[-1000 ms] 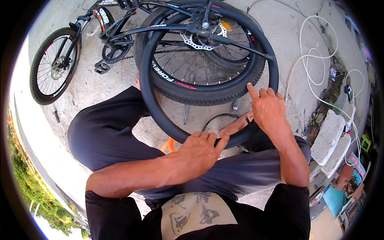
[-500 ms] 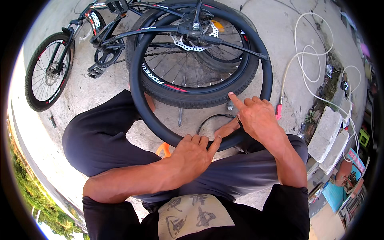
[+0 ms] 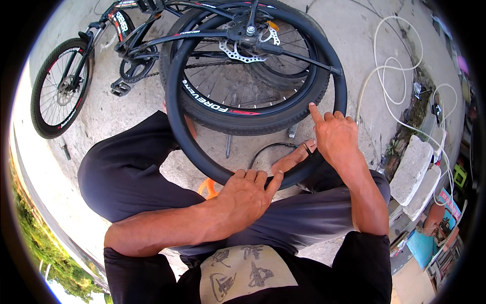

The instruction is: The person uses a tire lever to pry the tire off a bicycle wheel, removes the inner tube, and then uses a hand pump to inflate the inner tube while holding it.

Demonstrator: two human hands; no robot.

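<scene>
A fat black inner tube (image 3: 183,139) loops around the rear wheel (image 3: 230,119) of a bicycle lying on its side. My left hand (image 3: 243,200) is closed over the near part of the tube, fingers on top and thumb along it. To the right, my right hand (image 3: 335,134) has its index finger stretched out against the edge of the tyre. Its other fingers are bent over the right side of the tube, their tips hidden. A brake disc (image 3: 243,54) shows at the hub, inside the bicycle frame (image 3: 174,37).
The front wheel (image 3: 61,88) rests at the far left. A pale air hose (image 3: 377,76) coils on the concrete at the right, by some concrete blocks (image 3: 412,169). My bare foot (image 3: 291,161) is beneath the tube, near an orange object (image 3: 207,187) and a thin black cable (image 3: 263,149).
The rear wheel has turned, its lower rim lettering shifting right. My right hand has moved right and slightly up, its index finger still at the tyre. My left hand stays on the tube.
</scene>
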